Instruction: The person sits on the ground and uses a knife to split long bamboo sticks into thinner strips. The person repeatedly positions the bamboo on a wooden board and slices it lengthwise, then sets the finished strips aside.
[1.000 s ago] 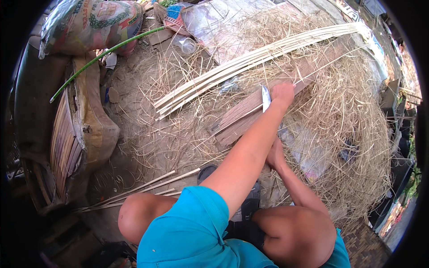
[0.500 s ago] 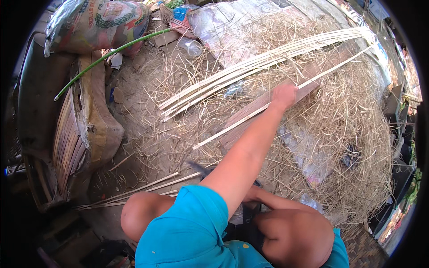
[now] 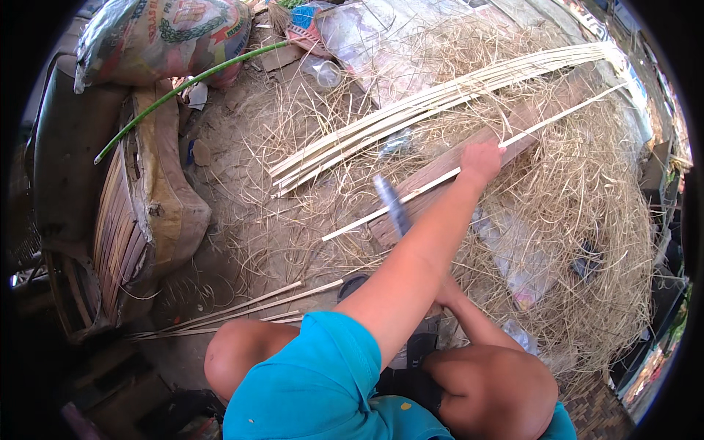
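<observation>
My left arm stretches out across the wooden plank (image 3: 425, 176). My left hand (image 3: 482, 161) is closed around a thin pale bamboo strip (image 3: 359, 225), which lies slantwise along the plank. Beneath that forearm, my right hand (image 3: 445, 293) is mostly hidden. A knife blade (image 3: 392, 205), a little blurred, sticks up past the forearm and crosses the strip near its lower left part. The knife's handle is hidden, but it lines up with my right hand. Beyond the plank lies a bundle of pale bamboo strips (image 3: 381, 125).
Curled shavings (image 3: 587, 191) heap up on the right. More strips (image 3: 249, 303) lie by my left knee. A green bamboo stem (image 3: 187, 86) leans near a full sack (image 3: 161, 40) and a worn chair-like piece (image 3: 172, 198). A clear plastic cup (image 3: 323, 71) lies behind.
The knife blade has come into view over the strip, and my right forearm has moved forward. My left hand still holds the strip. The whole view has shifted slightly.
</observation>
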`<act>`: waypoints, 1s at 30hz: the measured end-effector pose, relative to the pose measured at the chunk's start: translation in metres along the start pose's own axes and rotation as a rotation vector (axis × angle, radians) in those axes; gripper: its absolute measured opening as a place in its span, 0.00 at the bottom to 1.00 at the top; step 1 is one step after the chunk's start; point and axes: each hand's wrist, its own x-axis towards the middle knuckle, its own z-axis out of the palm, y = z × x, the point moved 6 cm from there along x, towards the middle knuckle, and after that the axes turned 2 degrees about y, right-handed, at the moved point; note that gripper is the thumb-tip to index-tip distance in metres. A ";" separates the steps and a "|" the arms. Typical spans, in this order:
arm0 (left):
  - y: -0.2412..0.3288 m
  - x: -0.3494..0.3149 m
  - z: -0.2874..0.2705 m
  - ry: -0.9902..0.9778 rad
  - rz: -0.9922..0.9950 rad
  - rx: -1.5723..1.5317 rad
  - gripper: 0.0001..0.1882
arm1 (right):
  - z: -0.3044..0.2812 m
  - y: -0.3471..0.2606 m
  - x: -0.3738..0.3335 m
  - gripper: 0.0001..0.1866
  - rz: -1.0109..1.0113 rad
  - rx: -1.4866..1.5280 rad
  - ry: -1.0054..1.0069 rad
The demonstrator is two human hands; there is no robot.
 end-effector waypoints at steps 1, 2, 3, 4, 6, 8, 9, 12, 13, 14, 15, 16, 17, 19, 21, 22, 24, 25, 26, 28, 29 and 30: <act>-0.015 0.003 -0.002 -0.001 -0.044 0.002 0.23 | -0.033 -0.038 0.018 0.26 0.058 0.099 0.210; -0.018 0.013 -0.006 -0.005 -0.063 -0.002 0.23 | -0.034 -0.048 0.021 0.26 0.067 -0.040 0.173; -0.019 0.018 -0.007 -0.010 -0.082 -0.005 0.23 | -0.032 -0.055 0.024 0.26 0.077 -0.180 0.133; -0.018 0.016 -0.007 -0.004 -0.076 -0.004 0.23 | -0.030 -0.053 0.027 0.26 0.022 -0.295 0.104; -0.022 0.013 -0.003 0.016 -0.067 0.000 0.23 | -0.020 -0.048 0.033 0.26 -0.167 -0.504 0.065; -0.017 0.003 0.007 0.013 -0.032 0.016 0.23 | -0.025 -0.037 0.031 0.26 -0.158 -0.299 -0.094; -0.028 -0.005 0.006 0.019 -0.040 0.030 0.23 | -0.033 -0.063 0.030 0.27 -0.014 -0.002 -0.250; -0.007 0.006 -0.014 -0.037 -0.023 0.005 0.23 | 0.036 -0.095 -0.013 0.27 0.008 -0.185 -0.277; -0.009 0.003 -0.020 -0.044 -0.030 -0.002 0.23 | 0.070 -0.100 -0.028 0.27 -0.170 -0.376 -0.205; 0.000 -0.002 -0.022 -0.055 -0.019 -0.015 0.23 | 0.078 -0.099 -0.035 0.26 -0.586 -0.445 -0.083; 0.005 -0.008 -0.026 -0.062 -0.014 -0.027 0.23 | 0.076 -0.086 -0.032 0.24 -0.601 -0.375 -0.031; 0.019 -0.016 -0.027 -0.076 0.030 -0.034 0.22 | 0.071 -0.074 -0.030 0.22 -0.615 -0.311 0.033; 0.022 -0.027 -0.030 -0.090 0.055 -0.035 0.21 | 0.059 -0.042 -0.020 0.21 -0.230 -0.098 0.015; 0.006 -0.046 -0.060 -0.120 0.091 0.044 0.18 | 0.040 -0.024 -0.023 0.17 0.202 0.178 0.124; 0.006 -0.058 -0.108 -0.173 0.386 0.471 0.15 | -0.014 -0.030 -0.033 0.17 0.226 0.134 0.366; 0.002 -0.073 -0.130 -0.193 0.640 0.826 0.14 | -0.035 -0.027 -0.044 0.20 0.210 0.032 0.447; -0.020 -0.118 -0.175 -0.433 0.659 0.951 0.12 | -0.072 -0.057 -0.082 0.25 0.061 -0.535 0.516; -0.047 -0.152 -0.192 -0.605 0.526 0.826 0.18 | -0.084 -0.066 -0.097 0.27 -0.043 -0.700 0.534; -0.046 -0.180 -0.217 -0.744 0.201 0.722 0.28 | -0.097 -0.076 -0.115 0.30 -0.141 -0.860 0.553; -0.156 -0.274 -0.232 -0.733 0.004 0.460 0.33 | -0.096 -0.115 -0.125 0.31 -0.227 -0.982 0.457; -0.142 -0.294 -0.226 -0.753 -0.057 0.284 0.30 | -0.113 -0.120 -0.136 0.31 -0.216 -1.058 0.451; -0.127 -0.309 -0.225 -0.769 -0.123 0.115 0.28 | -0.135 -0.122 -0.141 0.31 -0.210 -1.069 0.520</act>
